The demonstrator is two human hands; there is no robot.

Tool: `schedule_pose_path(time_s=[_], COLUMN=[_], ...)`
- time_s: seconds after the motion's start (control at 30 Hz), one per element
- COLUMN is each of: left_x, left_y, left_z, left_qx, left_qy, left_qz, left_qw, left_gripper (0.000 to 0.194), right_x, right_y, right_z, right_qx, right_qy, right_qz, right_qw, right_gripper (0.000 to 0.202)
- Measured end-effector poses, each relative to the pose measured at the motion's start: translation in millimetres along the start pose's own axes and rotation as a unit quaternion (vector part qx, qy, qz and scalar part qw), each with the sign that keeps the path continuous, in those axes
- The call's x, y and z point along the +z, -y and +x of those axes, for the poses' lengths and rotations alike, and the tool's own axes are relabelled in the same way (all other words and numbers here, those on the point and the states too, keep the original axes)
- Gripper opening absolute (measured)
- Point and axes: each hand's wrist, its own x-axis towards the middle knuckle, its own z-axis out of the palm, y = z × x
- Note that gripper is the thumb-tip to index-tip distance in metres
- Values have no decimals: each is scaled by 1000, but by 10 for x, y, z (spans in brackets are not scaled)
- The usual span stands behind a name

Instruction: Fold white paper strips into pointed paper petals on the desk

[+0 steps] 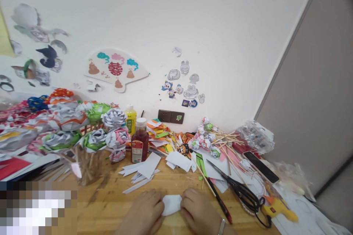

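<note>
A small white piece of paper [172, 205] lies low over the wooden table [110, 200], near its front edge. My left hand [146, 211] has its fingers curled and closed on the paper's left end. At the right end, my right hand [200, 209] grips the same paper with bent fingers; a bracelet shows on that wrist. The fingertips and the paper's lower edge are partly hidden. Just beyond my hands are loose white paper strips [150, 165].
Paper flowers [95, 139] crowd the left. A sauce bottle [139, 141] stands near the back. Black scissors [242, 192], a red-black pen [220, 202], a yellow glue gun [280, 209], a phone [261, 167] and thin sticks [226, 139] lie at the right.
</note>
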Motion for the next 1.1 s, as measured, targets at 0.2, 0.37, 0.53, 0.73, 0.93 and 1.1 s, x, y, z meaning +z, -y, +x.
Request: schedule_pose_path(time_s=[0.2, 0.37, 0.53, 0.73, 0.93, 1.1], left_x=[7, -70, -116, -105, -118, -131], left_y=[-3, -64, -95, -123, -131, -132], left_z=[31, 54, 84, 106, 150, 180], left_qx=[-12, -69, -93, -117, -143, -162], left_qy=[-25, 28, 42, 34, 63, 74], left_qz=[-30, -53, -65, -56, -37, -51], left_qw=[999, 996, 993, 991, 987, 983], left_gripper=[14, 14, 17, 22, 18, 16], right_x=[-6, 9, 48, 110, 170, 200], right_y=[32, 70, 111, 157, 190, 225], right_z=[6, 18, 61, 99, 107, 117], right_qx=[72, 112, 151, 167, 167, 205], right_qy=[-14, -11, -28, -32, -36, -61], right_qz=[81, 122, 123, 83, 49, 52], right_qw=[994, 986, 981, 982, 984, 975], right_gripper=[15, 11, 14, 16, 15, 14])
